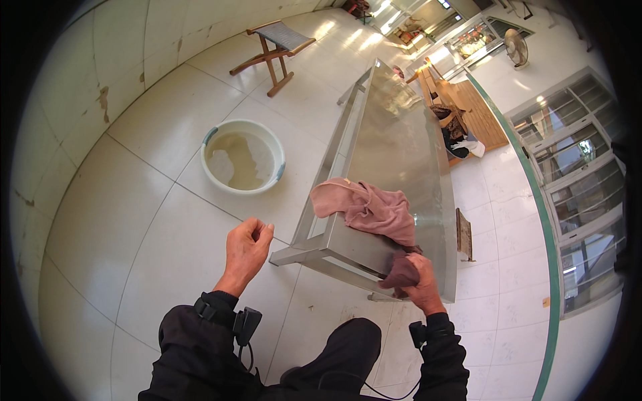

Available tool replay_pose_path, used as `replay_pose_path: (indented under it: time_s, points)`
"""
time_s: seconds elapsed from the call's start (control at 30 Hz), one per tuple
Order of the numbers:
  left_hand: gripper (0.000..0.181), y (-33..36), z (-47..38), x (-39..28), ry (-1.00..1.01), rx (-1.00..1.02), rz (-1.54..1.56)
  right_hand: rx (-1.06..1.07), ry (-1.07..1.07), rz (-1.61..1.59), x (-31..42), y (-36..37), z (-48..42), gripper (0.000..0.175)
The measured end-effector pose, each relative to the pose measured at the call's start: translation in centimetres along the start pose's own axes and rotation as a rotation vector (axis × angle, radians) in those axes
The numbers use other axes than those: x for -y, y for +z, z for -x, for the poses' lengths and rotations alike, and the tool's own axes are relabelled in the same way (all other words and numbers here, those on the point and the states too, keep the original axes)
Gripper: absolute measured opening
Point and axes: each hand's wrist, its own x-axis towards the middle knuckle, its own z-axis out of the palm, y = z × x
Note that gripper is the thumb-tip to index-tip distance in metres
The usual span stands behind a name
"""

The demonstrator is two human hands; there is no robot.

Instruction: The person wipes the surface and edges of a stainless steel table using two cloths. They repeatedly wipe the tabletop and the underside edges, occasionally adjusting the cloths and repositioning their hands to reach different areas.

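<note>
My right hand point(424, 285) grips a dark maroon cloth point(403, 271) at the near edge of a long stainless steel table point(396, 150); part of the cloth hangs over that edge. A larger pink cloth point(383, 210) lies crumpled on the near left corner of the tabletop, just beyond the maroon one. My left hand point(248, 245) is held above the tiled floor, left of the table, with its fingers curled in. Nothing shows in it, though the inside of the palm is partly hidden.
A pale plastic basin point(204, 165) of cloudy water stands on the floor left of the table. Farther back is a wooden folding stool point(281, 37). A wooden bench point(476, 110) with clothing and a white glove is at the right. A small wooden stool point(464, 235) stands beside the table.
</note>
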Motion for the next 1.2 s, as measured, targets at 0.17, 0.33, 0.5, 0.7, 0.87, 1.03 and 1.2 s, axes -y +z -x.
replay_pose_path:
  time_s: [0.17, 0.33, 0.5, 0.7, 0.87, 1.03, 1.2]
  points:
    - [0.031, 0.2, -0.1, -0.3, 0.009, -0.009, 0.011, -0.042, 0.304, 0.0, -3.9, -1.7, 1.7, 0.081]
    - [0.03, 0.5, 0.0, -0.6, 0.009, -0.003, 0.024, 0.151, 0.303, 0.485, 0.4, -7.3, -1.7, 0.087]
    - [0.03, 1.1, -0.1, -0.5, 0.013, 0.02, 0.002, -0.014, -0.004, 0.236, 5.8, -4.3, -9.4, 0.077]
    - [0.031, 1.0, -0.1, -0.5, 0.0, 0.025, -0.036, 0.043, 0.141, 0.122, 3.0, 0.5, -14.6, 0.048]
    - [0.033, 0.9, -0.1, -0.8, 0.018, 0.039, 0.027, -0.228, 0.315, 0.133, -3.1, -4.9, -13.4, 0.039]
    - [0.033, 1.5, -0.1, -1.0, 0.005, 0.058, 0.028, -0.481, 0.52, -0.315, -6.8, -9.8, -11.1, 0.049]
    - [0.031, 1.6, -0.1, -1.1, -0.03, 0.055, 0.029, -0.285, 0.362, 0.187, -7.7, -8.7, -5.8, 0.061]
